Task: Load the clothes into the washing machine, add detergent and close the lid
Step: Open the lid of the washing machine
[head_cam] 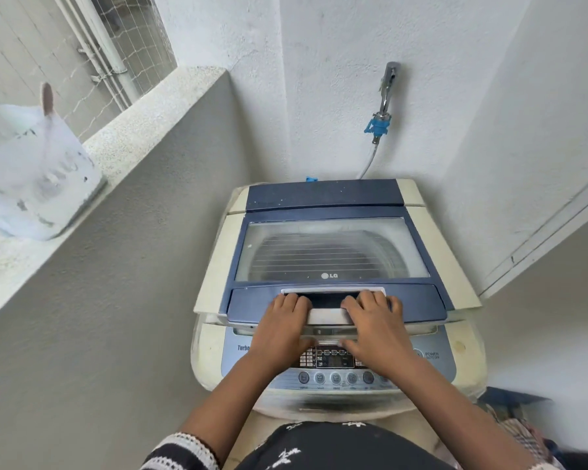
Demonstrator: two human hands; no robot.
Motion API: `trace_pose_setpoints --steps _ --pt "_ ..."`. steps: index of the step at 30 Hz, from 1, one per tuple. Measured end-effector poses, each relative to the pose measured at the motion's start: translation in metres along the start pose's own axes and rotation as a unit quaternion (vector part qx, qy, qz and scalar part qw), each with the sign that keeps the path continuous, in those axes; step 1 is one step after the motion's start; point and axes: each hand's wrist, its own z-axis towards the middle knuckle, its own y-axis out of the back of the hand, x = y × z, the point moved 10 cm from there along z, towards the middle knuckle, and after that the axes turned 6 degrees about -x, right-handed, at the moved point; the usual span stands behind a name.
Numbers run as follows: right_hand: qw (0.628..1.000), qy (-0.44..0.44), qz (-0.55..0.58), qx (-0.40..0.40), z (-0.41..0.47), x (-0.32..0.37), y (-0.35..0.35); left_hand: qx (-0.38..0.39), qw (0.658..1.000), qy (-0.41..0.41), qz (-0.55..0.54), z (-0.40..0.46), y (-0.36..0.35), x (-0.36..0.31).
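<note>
You face a cream washing machine with a navy blue lid and a pale blue control panel. Your dark top carries small white motifs. A bright blue connector joins the chrome tap.

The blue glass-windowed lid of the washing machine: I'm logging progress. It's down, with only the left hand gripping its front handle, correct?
Not quite. The head view shows both hands on the handle: the left hand and the right hand each grip the front of the blue glass-windowed lid, which is down.
</note>
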Motion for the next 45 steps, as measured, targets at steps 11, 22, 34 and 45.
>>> trace_pose_setpoints --steps 11,22,34,45 --pt "0.98 0.059 0.033 -0.186 0.076 0.005 0.193 -0.268 0.958 -0.09 0.053 0.067 0.156 0.0" --pt "0.915 0.063 -0.041 -0.396 0.149 0.002 0.242 -0.3 0.95 -0.073 0.044 0.166 0.199 0.03" --pt "0.959 0.017 -0.137 -0.247 0.202 -0.018 0.21 -0.17 0.975 -0.023 0.143 0.243 0.203 0.048" --pt "0.973 -0.011 -0.165 -0.161 0.212 -0.024 0.181 -0.171 0.98 0.0 0.1 0.244 0.183 0.07"
